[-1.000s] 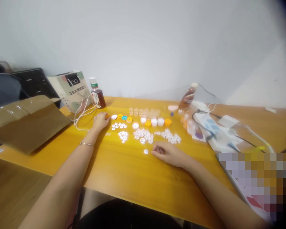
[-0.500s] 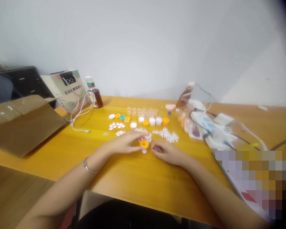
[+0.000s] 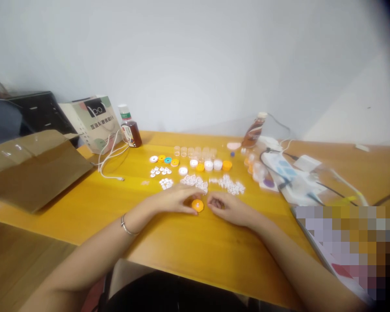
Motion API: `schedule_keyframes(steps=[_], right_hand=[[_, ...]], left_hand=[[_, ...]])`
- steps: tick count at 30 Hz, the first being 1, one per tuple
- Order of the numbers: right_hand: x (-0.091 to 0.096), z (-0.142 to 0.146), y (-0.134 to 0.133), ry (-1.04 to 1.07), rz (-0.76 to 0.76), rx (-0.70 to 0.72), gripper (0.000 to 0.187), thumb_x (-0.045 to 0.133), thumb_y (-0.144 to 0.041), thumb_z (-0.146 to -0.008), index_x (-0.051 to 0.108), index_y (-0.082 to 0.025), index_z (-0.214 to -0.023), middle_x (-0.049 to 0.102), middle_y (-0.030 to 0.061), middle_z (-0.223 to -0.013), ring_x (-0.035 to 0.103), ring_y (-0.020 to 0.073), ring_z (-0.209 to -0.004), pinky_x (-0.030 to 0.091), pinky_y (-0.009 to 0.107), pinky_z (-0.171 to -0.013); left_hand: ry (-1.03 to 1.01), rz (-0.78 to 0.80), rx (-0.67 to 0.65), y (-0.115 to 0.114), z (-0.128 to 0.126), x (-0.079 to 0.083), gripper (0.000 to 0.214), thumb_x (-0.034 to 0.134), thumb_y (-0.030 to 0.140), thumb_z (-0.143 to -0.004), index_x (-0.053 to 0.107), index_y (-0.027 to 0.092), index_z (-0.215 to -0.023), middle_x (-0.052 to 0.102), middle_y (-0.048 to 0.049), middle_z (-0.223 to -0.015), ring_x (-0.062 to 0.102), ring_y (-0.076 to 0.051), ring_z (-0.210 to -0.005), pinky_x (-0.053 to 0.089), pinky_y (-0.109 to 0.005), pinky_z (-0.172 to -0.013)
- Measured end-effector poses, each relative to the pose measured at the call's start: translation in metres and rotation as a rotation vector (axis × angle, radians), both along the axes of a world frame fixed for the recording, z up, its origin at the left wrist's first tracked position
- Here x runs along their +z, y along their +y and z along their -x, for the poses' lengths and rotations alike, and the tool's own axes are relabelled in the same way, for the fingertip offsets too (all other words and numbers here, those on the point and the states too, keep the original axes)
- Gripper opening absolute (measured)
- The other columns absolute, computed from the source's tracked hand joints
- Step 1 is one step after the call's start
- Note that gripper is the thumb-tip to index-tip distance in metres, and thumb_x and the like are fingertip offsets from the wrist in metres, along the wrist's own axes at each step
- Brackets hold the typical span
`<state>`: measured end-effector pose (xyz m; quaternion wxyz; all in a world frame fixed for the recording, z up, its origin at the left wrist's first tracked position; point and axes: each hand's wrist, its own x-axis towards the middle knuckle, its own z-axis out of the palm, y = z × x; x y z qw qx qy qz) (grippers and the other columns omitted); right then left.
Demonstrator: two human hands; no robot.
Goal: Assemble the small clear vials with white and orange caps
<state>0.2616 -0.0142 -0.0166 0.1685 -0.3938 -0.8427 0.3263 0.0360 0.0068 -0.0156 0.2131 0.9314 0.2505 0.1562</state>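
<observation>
Pale wall [image 3: 195, 65] backs a yellow-brown wooden tabletop [image 3: 169, 247]. Near its middle sits an orange cap [image 3: 197, 206]. At the cap's nine o'clock, the left hand [image 3: 170, 200] has thumb and fingers spread apart around it. At three o'clock, the right hand [image 3: 228, 209] curls its fingers just beside the cap; whether it holds anything cannot be told. Small white pieces [image 3: 192, 182] lie toward twelve o'clock, with clear cups [image 3: 191, 152] beyond.

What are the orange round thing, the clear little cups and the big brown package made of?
Orange round thing: probably smooth plastic, as its colour is bright and opaque.
Clear little cups: see-through, so plastic or glass; I can't tell which.
Big brown package: matte paper or cardboard, it seems, with shiny tape-like patches.
</observation>
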Motion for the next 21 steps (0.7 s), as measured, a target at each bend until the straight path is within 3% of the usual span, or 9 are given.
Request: schedule_keyframes(steps=[6,10,13,16,21], right_hand=[[0.001,-0.001,-0.001,-0.031,0.006,-0.011,0.011,0.045,-0.020,-0.080,0.055,-0.018,-0.080,0.054,-0.0006,-0.067,0.047,0.0110,-0.058,0.037,0.023,-0.054],[0.002,0.000,-0.002,-0.038,0.005,-0.024,0.011,0.045,-0.021,-0.081,0.055,-0.018,-0.079,0.054,-0.0001,-0.068,0.047,0.0111,-0.058,0.037,0.023,-0.054],[0.002,0.000,-0.002,-0.026,-0.008,-0.025,0.011,0.045,-0.021,-0.081,0.055,-0.018,-0.078,0.054,-0.0003,-0.067,0.046,0.0111,-0.058,0.037,0.023,-0.054],[0.001,0.000,-0.001,-0.013,-0.011,-0.013,0.011,0.046,-0.022,-0.080,0.055,-0.018,-0.077,0.053,-0.0006,-0.066,0.046,0.0108,-0.057,0.037,0.023,-0.053],[-0.001,0.000,0.000,-0.019,0.000,-0.012,0.011,0.045,-0.022,-0.081,0.055,-0.018,-0.078,0.052,-0.0006,-0.066,0.046,0.0109,-0.057,0.036,0.023,-0.053]], left_hand=[[-0.110,-0.102,0.149,0.002,0.009,0.013,0.037,0.054,0.040,-0.082,0.055,0.018,-0.112,0.064,-0.0083,-0.100,0.059,-0.017,-0.090,0.045,-0.031,-0.082],[-0.125,-0.170,0.328,0.018,0.040,0.032,0.024,0.047,0.034,-0.085,0.060,0.017,-0.097,0.065,-0.0064,-0.092,0.059,-0.016,-0.084,0.045,-0.029,-0.078],[0.065,-0.125,0.555,0.031,0.077,0.044,0.020,0.047,0.030,-0.080,0.061,0.016,-0.083,0.065,-0.0045,-0.081,0.059,-0.016,-0.074,0.045,-0.027,-0.071],[0.348,0.033,0.775,0.039,0.112,0.047,0.020,0.048,0.030,-0.072,0.061,0.016,-0.077,0.066,-0.0043,-0.078,0.058,-0.017,-0.069,0.042,-0.026,-0.062],[0.453,0.150,0.763,0.044,0.131,0.038,0.018,0.053,0.029,-0.062,0.064,0.017,-0.070,0.066,-0.0022,-0.070,0.057,-0.016,-0.062,0.039,-0.023,-0.055]])
